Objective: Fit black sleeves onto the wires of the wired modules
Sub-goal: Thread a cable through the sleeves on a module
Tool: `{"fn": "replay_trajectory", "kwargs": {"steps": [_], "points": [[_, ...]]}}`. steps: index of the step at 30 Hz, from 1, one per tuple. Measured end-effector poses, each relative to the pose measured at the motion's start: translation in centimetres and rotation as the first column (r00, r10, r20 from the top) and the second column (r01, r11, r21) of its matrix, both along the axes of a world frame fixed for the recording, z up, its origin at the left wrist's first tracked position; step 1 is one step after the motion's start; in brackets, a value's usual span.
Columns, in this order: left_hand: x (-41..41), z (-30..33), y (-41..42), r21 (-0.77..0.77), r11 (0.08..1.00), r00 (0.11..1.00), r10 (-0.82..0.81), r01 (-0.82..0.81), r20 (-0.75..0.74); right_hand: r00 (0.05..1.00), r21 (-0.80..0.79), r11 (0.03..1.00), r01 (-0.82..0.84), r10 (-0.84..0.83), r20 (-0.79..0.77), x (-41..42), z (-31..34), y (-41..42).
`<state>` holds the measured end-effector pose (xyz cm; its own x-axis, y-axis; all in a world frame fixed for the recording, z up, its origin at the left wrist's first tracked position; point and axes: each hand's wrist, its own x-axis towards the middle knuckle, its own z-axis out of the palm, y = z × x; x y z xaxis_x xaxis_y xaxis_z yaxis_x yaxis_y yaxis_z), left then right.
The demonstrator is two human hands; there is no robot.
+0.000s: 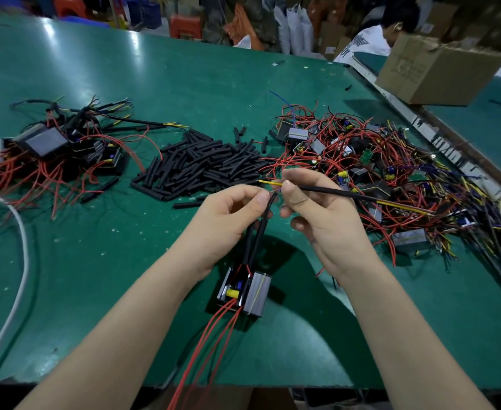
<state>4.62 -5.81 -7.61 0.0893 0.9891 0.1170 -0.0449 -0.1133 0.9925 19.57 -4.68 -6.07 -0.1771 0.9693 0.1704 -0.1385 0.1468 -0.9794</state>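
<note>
At the centre of the frame, two sleeved wires [258, 232] are pinched near their upper ends between the thumb and curled fingers of the left hand [231, 214]. Just beside it, the right hand [317, 208] is closed on a third black sleeve [332, 192], gripped at its left end, where a yellow wire tip [268, 182] sticks out; the fingertips hide the exact point where wire enters sleeve. The sleeve runs right into the tangle, and its far end is hard to make out. Below the hands, the module [244, 292] hangs from the two sleeved wires, with red leads [213, 335] trailing off the lower edge of the frame. Whether it touches the green table [95, 261] cannot be told. A heap of loose black sleeves [201, 165] lies above the hands. Finished modules [51, 143] are piled at the left, unsleeved ones [376, 161] at the right, partly buried in wire. A cardboard box [432, 72] sits blurred at upper right.
</note>
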Motion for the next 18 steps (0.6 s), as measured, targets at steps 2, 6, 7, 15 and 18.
{"fn": "replay_trajectory", "kwargs": {"steps": [2,6,7,15,18], "points": [[0.0,0.1,0.0,0.008,0.999,0.999,0.034,-0.034,0.007,0.999,-0.022,0.999,-0.029,0.028,-0.024,0.1,0.0,0.0],[0.1,0.3,-0.1,0.007,0.995,0.995,0.096,-0.097,0.018,0.999,0.023,1.0,-0.01,0.009,0.048,0.1,-0.3,0.0],[0.1,0.4,0.0,0.032,0.99,0.99,0.139,-0.139,0.005,0.993,0.085,0.996,0.026,-0.036,0.116,0.0,-0.5,0.0],[-0.2,0.3,-0.4,0.592,0.744,0.749,0.575,-0.311,-0.329,0.769,0.556,0.829,0.059,-0.393,0.505,0.3,-1.2,0.6],[-0.6,0.4,-0.3,0.629,0.661,0.697,0.671,-0.409,-0.252,0.912,-0.226,0.956,0.186,-0.082,0.402,0.6,-0.1,0.8]]}}
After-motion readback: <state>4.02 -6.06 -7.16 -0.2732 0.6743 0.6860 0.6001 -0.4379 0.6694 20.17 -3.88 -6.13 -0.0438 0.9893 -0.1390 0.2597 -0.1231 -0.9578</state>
